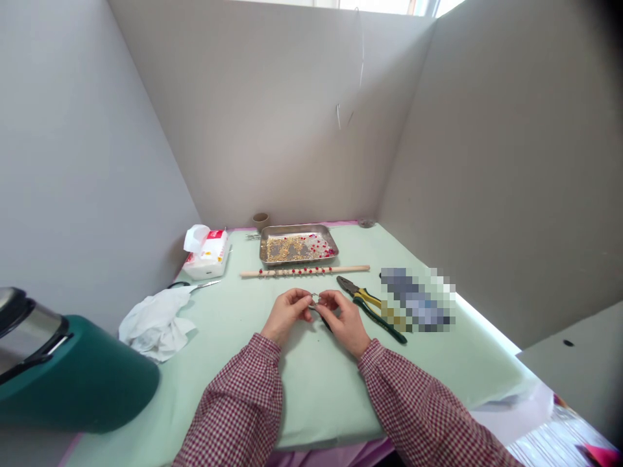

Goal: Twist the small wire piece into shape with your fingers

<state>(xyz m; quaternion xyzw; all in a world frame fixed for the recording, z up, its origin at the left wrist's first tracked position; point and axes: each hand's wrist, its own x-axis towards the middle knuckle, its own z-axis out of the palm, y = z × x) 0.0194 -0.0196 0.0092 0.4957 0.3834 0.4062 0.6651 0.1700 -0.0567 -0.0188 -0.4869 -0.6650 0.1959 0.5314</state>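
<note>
Over the middle of the green-covered table, my left hand point(288, 314) and my right hand point(344, 319) are close together, with fingertips pinched. Between them is a small, thin wire ring point(315, 296), held from both sides. A slim tool with a dark handle point(323, 320) shows just below the fingertips, partly hidden by my right hand; I cannot tell its kind or whether it is held. Combination pliers point(374, 307) with yellow and green handles lie right of my right hand. Beyond my hands, a wooden stick point(348, 269) carries several wire rings with red beads.
A metal tray point(263, 258) of gold, clear and red beads stands behind the stick, near a small brown cup point(261, 220). At left are a tissue pack point(207, 263), scissors point(207, 284), crumpled tissue point(156, 321) and a large green bottle point(92, 376). A blurred item point(416, 298) lies at right.
</note>
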